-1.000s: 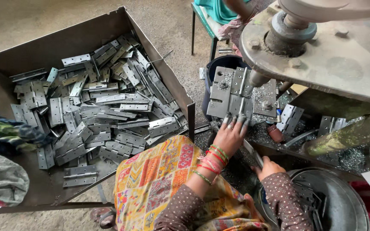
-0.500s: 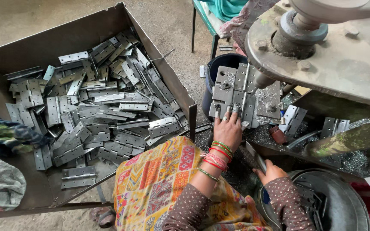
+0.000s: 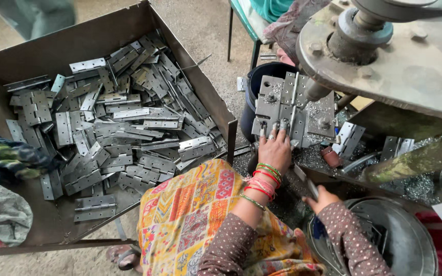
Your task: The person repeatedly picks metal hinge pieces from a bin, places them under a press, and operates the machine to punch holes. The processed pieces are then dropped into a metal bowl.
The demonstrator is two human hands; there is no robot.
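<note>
Two hands: left hand (image 3: 274, 148) presses hinge (image 3: 287, 105).

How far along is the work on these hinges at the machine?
A few hinges lie past the machine. In hand: the left hand presses a hinge on the machine bed, while the right hand grips a lever. Left: the tray holds a big pile.

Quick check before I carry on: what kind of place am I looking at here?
Most likely a small metalworking workshop making hinges: a big tray heaped with steel hinges, a heavy drill-type machine, and metal shavings around it.
</note>
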